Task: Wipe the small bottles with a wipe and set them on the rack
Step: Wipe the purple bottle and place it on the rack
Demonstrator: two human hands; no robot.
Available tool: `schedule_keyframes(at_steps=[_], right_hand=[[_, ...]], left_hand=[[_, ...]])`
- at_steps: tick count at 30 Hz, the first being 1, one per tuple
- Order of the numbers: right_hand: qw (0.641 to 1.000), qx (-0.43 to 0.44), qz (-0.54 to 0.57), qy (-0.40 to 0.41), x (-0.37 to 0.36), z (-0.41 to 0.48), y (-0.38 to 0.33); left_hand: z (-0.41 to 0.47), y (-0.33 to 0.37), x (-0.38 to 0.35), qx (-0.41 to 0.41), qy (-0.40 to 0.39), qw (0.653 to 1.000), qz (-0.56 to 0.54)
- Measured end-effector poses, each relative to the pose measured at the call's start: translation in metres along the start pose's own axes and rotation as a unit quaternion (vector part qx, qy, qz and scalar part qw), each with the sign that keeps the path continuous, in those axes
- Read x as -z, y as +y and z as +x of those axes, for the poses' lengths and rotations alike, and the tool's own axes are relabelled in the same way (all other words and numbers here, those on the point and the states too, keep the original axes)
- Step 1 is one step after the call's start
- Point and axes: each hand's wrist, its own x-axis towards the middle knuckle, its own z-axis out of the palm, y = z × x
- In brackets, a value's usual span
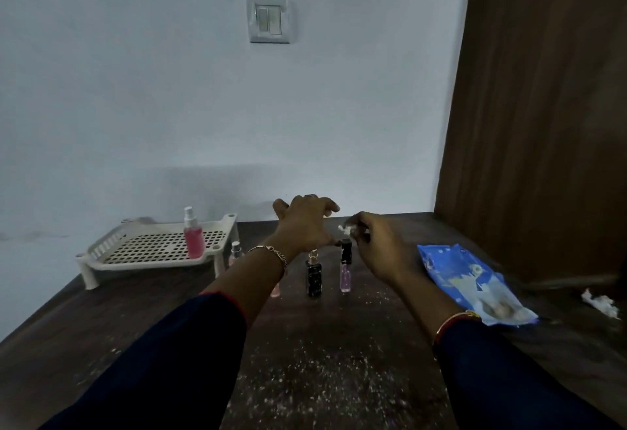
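A cream perforated rack [135,253] stands at the left of the dark table, with a pink spray bottle [194,236] upright on it. Three small bottles stand mid-table: a black one with a gold top [314,275], a slim lilac one with a black cap [346,268], and a clear one [235,253] beside the rack. A pink one [275,289] is mostly hidden behind my left forearm. My left hand [305,226] hovers over the bottles with fingers spread, its fingertip at the lilac bottle's cap. My right hand [376,243] pinches a small crumpled white wipe [346,228] just above that cap.
A blue wipes packet [471,283] lies at the right of the table, and a used white wad [600,302] lies farther right. White crumbs are scattered over the near tabletop. A wooden panel rises at the right, a wall behind.
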Motion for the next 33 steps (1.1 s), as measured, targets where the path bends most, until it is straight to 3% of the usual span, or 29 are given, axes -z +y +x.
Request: schedule_keyframes(at_steps=[5, 23, 27, 30, 33], right_hand=[[0.988, 0.097, -0.110, -0.048, -0.003, 0.000, 0.015], [0.966, 0.159, -0.201, -0.041, -0.016, -0.001, 0.007], [0.979, 0.121, -0.164, -0.001, -0.017, -0.006, 0.017], [0.995, 0.039, -0.084, 0.021, -0.015, -0.005, 0.027], [0.999, 0.009, -0.031, 0.024, -0.011, -0.002, 0.036]], left_hand=[[0.005, 0.002, -0.002, -0.002, -0.055, 0.998, 0.030], [0.010, 0.004, -0.022, -0.014, -0.083, 0.996, -0.006], [0.009, 0.005, -0.023, -0.010, -0.104, 0.993, -0.061], [0.004, 0.012, -0.025, -0.022, -0.088, 0.995, -0.032], [0.002, 0.013, -0.027, -0.021, -0.080, 0.996, -0.046]])
